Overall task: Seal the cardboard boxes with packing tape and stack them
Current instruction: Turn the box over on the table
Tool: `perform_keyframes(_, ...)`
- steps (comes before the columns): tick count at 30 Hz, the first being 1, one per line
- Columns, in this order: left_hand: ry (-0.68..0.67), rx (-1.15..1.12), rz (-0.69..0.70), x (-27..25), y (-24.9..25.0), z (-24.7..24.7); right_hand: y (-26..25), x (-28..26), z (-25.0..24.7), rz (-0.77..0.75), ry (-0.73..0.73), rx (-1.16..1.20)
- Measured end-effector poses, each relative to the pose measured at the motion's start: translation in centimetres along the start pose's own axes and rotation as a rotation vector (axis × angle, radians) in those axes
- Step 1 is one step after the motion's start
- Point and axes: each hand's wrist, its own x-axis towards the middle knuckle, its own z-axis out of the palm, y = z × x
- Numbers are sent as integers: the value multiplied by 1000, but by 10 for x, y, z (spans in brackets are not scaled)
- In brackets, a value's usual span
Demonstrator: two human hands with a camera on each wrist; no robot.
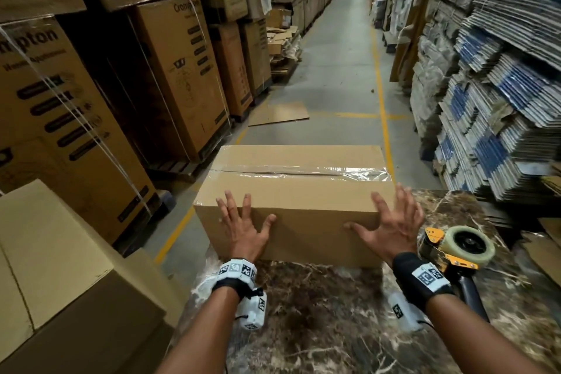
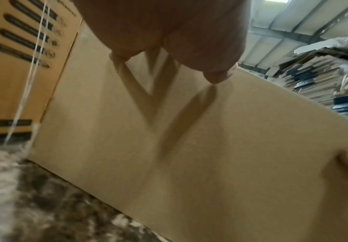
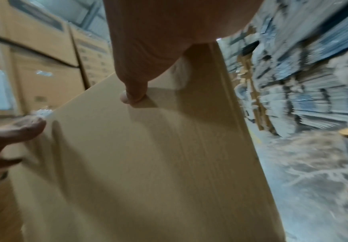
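Observation:
A plain cardboard box (image 1: 297, 191) stands on the marble-patterned table (image 1: 318, 313), its top seam covered by a strip of clear tape (image 1: 303, 171). My left hand (image 1: 243, 222) lies with spread, straight fingers on the box's near face at the left, fingertips reaching the top edge. My right hand (image 1: 391, 222) is spread the same way at the box's near right corner. The left wrist view shows the box face (image 2: 189, 147) with my fingertips (image 2: 218, 75) on it. A yellow and black tape dispenser (image 1: 455, 247) lies on the table to the right of my right wrist.
Another plain box (image 1: 54, 267) stands lower left beside the table. Tall printed cartons (image 1: 76, 118) on pallets line the left. Stacks of flattened cartons (image 1: 501, 100) fill the right. A concrete aisle (image 1: 340, 70) with yellow lines runs ahead; a loose cardboard sheet (image 1: 279, 114) lies on it.

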Motion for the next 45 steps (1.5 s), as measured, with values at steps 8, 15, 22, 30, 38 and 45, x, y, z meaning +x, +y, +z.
perform_keyframes(8,9,-253,-39,4,32,9,9,2,-13,63,7,357)
perform_keyframes(15,-31,-559,11,23,39,-5,-27,-42,-7,-156,154,356)
perform_keyframes(22,-191,-499,184,-21,75,5,-37,-60,3,-444,66,479)
perform_keyframes(30,-313,-116,193,-47,121,14,5,-39,4,-382,130,490)
perform_keyframes(38,-364,-67,217,-49,120,11,13,-3,-6,-130,176,449)
perform_keyframes(45,-435,-150,360,-28,79,-11,2,51,-21,-76,-366,7)
